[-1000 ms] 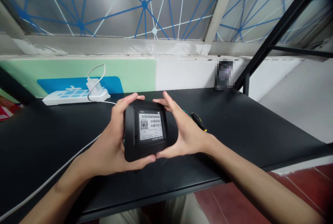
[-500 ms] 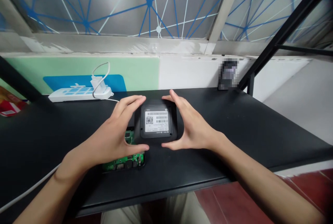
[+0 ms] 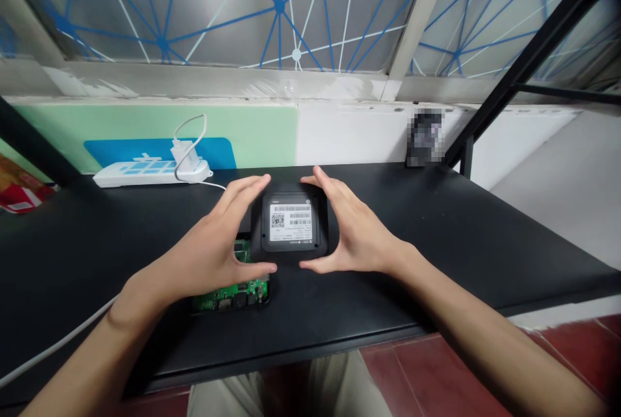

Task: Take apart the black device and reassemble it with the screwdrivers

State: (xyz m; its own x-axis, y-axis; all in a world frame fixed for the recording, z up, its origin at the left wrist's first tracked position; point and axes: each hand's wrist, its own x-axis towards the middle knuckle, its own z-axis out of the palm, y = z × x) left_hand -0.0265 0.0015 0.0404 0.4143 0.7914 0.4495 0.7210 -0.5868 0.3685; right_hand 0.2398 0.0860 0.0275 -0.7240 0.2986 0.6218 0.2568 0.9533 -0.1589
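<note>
A black plastic electronics box [image 3: 319, 250] with rounded corners faces me label side up. Its white label [image 3: 291, 223] carries barcodes and a QR code. My left hand [image 3: 206, 249] brackets the left side, fingers at the far edge and thumb at the near edge. My right hand [image 3: 361, 229] mirrors this on the right side. I cannot tell whether the box is lifted or rests on the table. Close to its lower left lies a green circuit board [image 3: 213, 300] in a dark tray-like shell, partly covered by my left hand.
The black table [image 3: 460, 242] reaches back to the wall. At the back left lies a white power strip [image 3: 138, 173] with a plugged-in charger [image 3: 184, 155] and white cable. A red package [image 3: 22, 194] sits far left. A pixelated dark object [image 3: 424, 139] leans at the back right.
The whole view shifts slightly. Both hands and the box keep the same position relative to each other and the circuit board.
</note>
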